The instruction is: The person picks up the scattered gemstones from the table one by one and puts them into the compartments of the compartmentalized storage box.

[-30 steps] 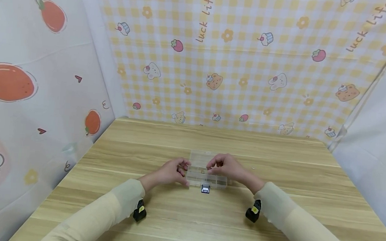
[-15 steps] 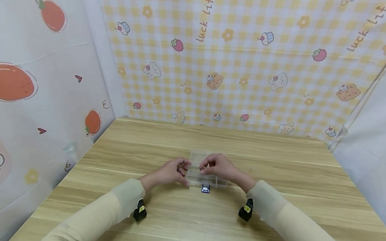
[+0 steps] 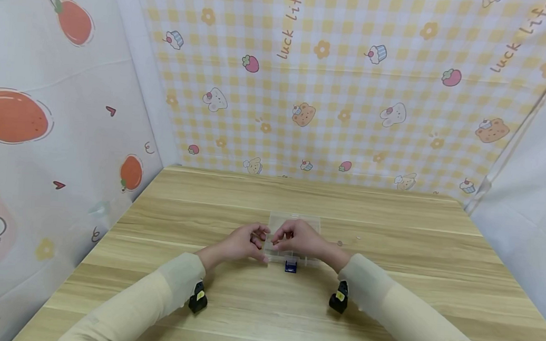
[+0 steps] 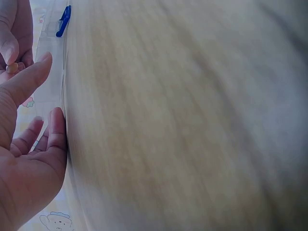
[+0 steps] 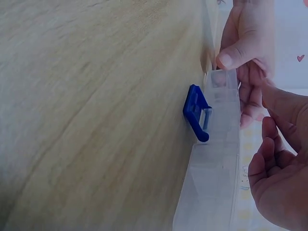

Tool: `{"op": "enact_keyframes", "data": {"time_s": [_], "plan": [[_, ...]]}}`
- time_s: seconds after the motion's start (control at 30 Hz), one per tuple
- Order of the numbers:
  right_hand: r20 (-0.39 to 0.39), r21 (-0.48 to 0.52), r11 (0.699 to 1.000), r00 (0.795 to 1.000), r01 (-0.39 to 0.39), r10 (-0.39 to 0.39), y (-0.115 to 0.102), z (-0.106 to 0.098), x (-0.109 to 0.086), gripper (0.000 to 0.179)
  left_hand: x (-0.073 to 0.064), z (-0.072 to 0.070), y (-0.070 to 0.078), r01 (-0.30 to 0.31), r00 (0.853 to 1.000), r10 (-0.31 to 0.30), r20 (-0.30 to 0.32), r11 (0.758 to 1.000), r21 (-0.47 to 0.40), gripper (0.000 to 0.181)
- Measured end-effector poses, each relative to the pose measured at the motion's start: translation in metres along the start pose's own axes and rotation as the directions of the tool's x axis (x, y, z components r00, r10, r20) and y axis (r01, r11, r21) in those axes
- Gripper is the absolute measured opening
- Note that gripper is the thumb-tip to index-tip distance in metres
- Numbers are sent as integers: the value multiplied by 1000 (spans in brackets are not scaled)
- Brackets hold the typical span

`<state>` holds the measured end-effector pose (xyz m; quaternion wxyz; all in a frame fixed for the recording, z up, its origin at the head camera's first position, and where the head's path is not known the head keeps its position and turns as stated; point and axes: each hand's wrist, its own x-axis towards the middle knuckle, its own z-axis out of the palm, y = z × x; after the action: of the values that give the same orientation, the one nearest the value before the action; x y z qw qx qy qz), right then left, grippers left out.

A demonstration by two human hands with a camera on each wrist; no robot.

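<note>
A small, rounded, yellowish-tan piece (image 4: pixel 12 68) is pinched between the thumb and fingertips of the right hand (image 3: pixel 299 237) and is held above the left compartments of a clear, rectangular plastic box (image 5: pixel 211 187) on a wood-grain counter (image 3: pixel 263 307). The box is gripped at its left end by the left hand (image 3: pixel 241 242), with the thumb set at the front corner and the fingers bent toward the far side. The clear plastic lid (image 3: pixel 315 224) is swung back on the far side; a blue plastic latch (image 5: pixel 195 114) is seen at the front.

What the piece is made of cannot be told. It is judged to be very light and firm, easily lost from the fingertips, and best taken lightly by two opposite sides. The box is judged light, stiff and slick, apt to be shifted by a nudge or cracked if forced at lid or latch; it is best held low, by its end walls.

No brand or label can be made out on the box. "Luck life" is printed twice on the yellow-and-white checked fabric backdrop (image 3: pixel 336 80). A yellow sticker (image 3: pixel 200 295) is carried by each black wrist camera, its markings too small to be read.
</note>
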<state>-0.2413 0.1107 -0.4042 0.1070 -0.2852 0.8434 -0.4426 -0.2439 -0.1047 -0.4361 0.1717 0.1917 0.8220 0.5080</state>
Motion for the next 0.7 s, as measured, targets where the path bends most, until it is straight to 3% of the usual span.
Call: {"op": "enact_keyframes", "data": {"time_s": [0.7], "plan": [[47,-49,999,999,-19,22,-1,12,10,11,-2,-1,2,-3,1000,3,-5,1000,9,67]]}}
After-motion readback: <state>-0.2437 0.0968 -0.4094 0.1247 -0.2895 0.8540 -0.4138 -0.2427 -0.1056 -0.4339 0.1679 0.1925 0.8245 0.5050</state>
